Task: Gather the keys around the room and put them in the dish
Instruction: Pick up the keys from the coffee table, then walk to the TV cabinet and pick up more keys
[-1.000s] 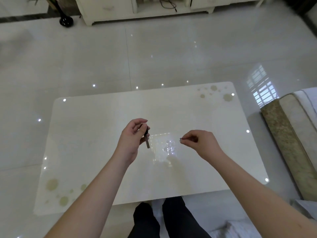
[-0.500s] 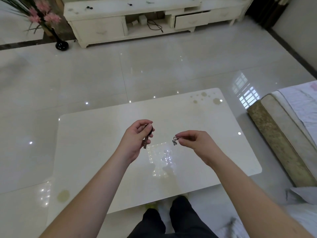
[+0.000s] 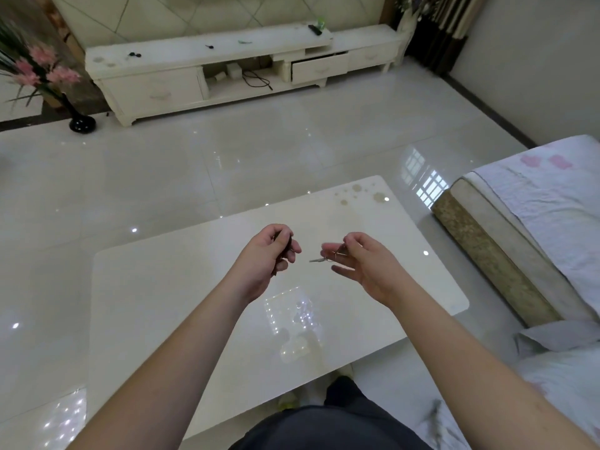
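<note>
Holding both hands up over the white coffee table (image 3: 156, 303). My left hand (image 3: 264, 254) is curled round a dark key (image 3: 288, 246), gripping it between thumb and fingers. My right hand (image 3: 360, 264) pinches a small silver key (image 3: 319, 259) on a ring, blade sticking out to the left, lower fingers loose. Hands are near each other, not touching. More small dark items, maybe keys, lie on the TV stand (image 3: 227, 69) across the room. Can't make out the dish.
</note>
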Available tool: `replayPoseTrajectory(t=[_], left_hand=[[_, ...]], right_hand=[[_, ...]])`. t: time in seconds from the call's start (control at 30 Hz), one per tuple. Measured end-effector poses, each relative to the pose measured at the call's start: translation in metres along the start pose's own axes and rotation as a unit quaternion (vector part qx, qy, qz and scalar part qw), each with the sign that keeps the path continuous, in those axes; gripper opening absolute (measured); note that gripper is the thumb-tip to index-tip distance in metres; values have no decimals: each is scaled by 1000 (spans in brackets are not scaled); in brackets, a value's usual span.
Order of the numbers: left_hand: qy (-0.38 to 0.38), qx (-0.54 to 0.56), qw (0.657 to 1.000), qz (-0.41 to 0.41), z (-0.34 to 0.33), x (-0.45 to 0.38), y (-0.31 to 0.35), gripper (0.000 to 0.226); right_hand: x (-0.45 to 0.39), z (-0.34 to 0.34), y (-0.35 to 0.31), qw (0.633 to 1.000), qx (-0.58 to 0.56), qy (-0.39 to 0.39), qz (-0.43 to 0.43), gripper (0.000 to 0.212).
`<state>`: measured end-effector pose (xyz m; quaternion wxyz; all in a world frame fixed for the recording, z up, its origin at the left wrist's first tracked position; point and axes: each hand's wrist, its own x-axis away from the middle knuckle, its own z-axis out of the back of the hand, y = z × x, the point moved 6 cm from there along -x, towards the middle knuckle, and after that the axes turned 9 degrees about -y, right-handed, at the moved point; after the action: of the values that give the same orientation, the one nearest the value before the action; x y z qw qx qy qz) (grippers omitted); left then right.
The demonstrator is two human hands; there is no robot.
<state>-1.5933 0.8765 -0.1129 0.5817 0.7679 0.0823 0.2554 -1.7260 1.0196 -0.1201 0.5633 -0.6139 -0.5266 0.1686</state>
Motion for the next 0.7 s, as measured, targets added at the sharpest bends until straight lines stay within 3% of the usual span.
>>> replayPoseTrajectory(t=[0.17, 0.3, 0.5, 0.7], left_hand=[[-38, -11, 999, 16, -25, -7, -2, 14], [-101, -69, 993, -7, -67, -23, 3, 10], [-201, -101, 974, 6, -159, -50, 1, 8], [-284, -104, 950, 76, -277, -75, -21, 19]], right_hand=[[26, 35, -3, 991, -85, 106, 13, 13], [59, 75, -5, 980, -140, 138, 24, 31], [119, 149, -4, 942, -256, 201, 85, 16], [192, 227, 2, 893, -326, 278, 134, 28]])
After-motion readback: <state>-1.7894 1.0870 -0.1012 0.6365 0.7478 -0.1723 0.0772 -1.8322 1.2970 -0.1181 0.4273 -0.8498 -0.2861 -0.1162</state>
